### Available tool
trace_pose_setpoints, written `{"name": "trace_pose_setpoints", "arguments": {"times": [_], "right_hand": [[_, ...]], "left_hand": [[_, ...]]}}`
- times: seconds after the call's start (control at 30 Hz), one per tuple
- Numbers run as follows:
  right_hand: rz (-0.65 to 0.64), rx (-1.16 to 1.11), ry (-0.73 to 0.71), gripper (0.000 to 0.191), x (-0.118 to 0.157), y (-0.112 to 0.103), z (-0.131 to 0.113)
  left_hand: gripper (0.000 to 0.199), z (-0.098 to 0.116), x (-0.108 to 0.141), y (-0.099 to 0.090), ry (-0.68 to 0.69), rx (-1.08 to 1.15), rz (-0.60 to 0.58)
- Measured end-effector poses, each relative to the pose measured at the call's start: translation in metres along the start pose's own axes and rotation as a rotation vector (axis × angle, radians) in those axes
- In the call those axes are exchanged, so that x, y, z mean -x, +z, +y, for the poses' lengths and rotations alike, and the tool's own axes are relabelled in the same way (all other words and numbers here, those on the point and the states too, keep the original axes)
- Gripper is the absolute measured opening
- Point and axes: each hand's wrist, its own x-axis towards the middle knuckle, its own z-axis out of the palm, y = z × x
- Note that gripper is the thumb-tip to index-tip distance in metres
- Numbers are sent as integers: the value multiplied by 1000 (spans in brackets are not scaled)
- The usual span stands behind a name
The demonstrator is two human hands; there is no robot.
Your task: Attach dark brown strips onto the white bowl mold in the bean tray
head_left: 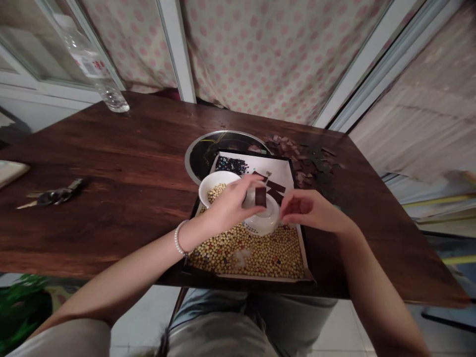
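Note:
My left hand [232,201], with a pearl bracelet at its wrist, holds a small dark brown rectangular piece [261,197] between thumb and fingers. Beneath it stands a small translucent white bowl [266,225]. My right hand [307,210] is at the bowl's right side, fingertips drawn together; anything between them is too small to make out. A white bowl [204,191] with pale round beans sits left of my left hand. Both bowls are in a shallow black-edged tray [284,166] with many beans [260,258], dark beads [230,164] and more brown pieces [276,187].
A round dark disc [197,158] lies behind the tray. Brown scraps [288,146] are scattered at the right rear of the wooden table [148,144]. Keys [55,196] lie at the left. A clear bottle [98,74] stands at the back left.

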Motion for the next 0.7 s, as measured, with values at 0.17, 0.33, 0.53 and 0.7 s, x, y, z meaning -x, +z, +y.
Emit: {"name": "trace_pose_setpoints", "arguments": {"times": [0.17, 0.33, 0.53, 0.7], "right_hand": [[-307, 256, 81, 20, 13, 13, -6], [-358, 468, -49, 15, 8, 49, 1], [-371, 499, -111, 21, 6, 56, 1], [-410, 446, -186, 21, 3, 60, 2]], "left_hand": [[61, 1, 4, 6, 31, -83, -164], [65, 0, 2, 5, -12, -73, -145], [65, 2, 1, 4, -27, -81, -151], [63, 4, 0, 3, -60, -84, -166]]}}
